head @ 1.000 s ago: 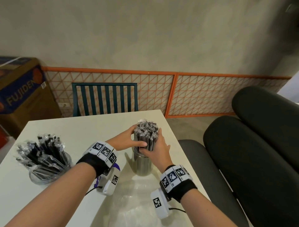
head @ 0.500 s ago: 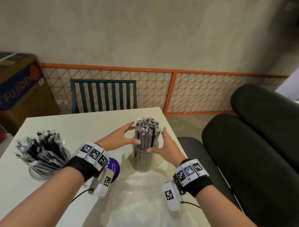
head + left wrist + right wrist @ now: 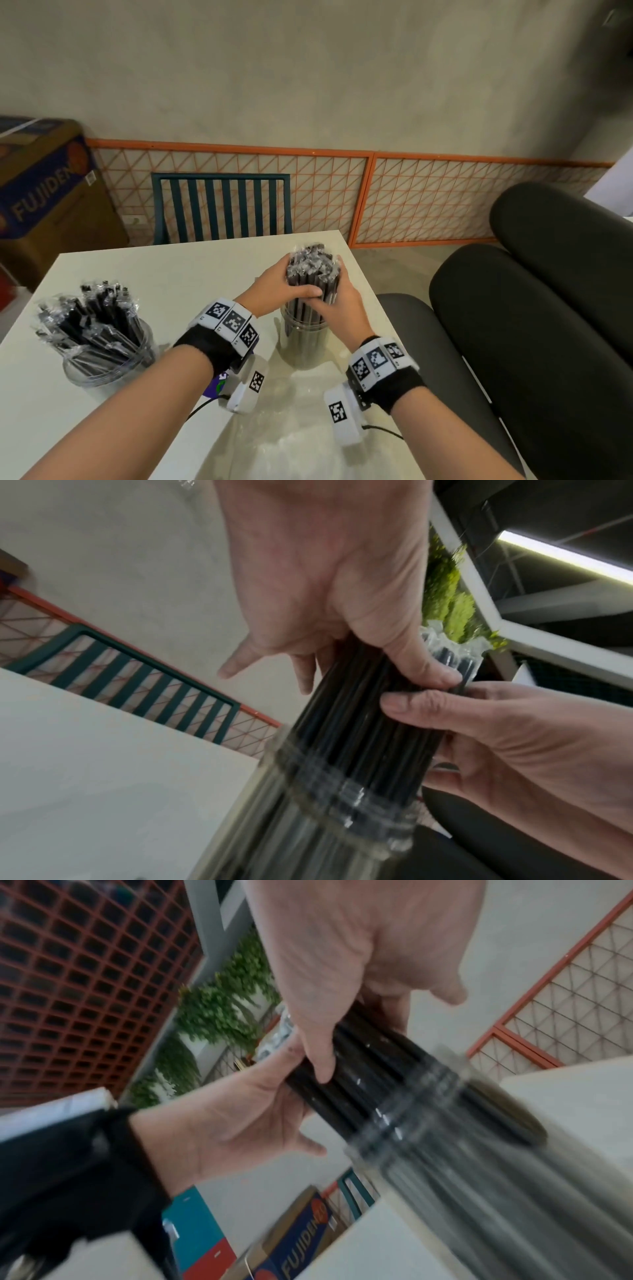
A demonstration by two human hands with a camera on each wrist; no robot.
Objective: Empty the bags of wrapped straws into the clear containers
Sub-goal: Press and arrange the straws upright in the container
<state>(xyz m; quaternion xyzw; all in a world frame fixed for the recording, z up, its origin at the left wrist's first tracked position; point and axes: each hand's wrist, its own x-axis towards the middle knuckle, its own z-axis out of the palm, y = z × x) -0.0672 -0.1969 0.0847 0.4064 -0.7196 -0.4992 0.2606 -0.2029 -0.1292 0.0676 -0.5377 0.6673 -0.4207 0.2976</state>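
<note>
A tight bundle of wrapped black straws [image 3: 313, 270] stands upright in a tall clear container [image 3: 305, 346] near the table's right edge. My left hand [image 3: 281, 287] grips the bundle from the left above the rim, thumb across the front. My right hand [image 3: 342, 305] grips it from the right, its thumb just under the left thumb. In the left wrist view the left hand [image 3: 342, 631] wraps the straws [image 3: 359, 723] above the container [image 3: 325, 831]. In the right wrist view the right hand [image 3: 342, 974] holds the straws [image 3: 363, 1069] opposite the left hand [image 3: 232, 1123].
A wider clear container [image 3: 102, 363] of splayed wrapped straws stands at the table's left. An empty clear bag [image 3: 284, 428] lies on the white table [image 3: 171, 274] in front of me. Black cushions [image 3: 513, 342] are close on the right, a teal chair [image 3: 222, 205] behind.
Half a second ago both hands were spread open beside the bundle. Now they have closed round it again, as they were one second ago.
</note>
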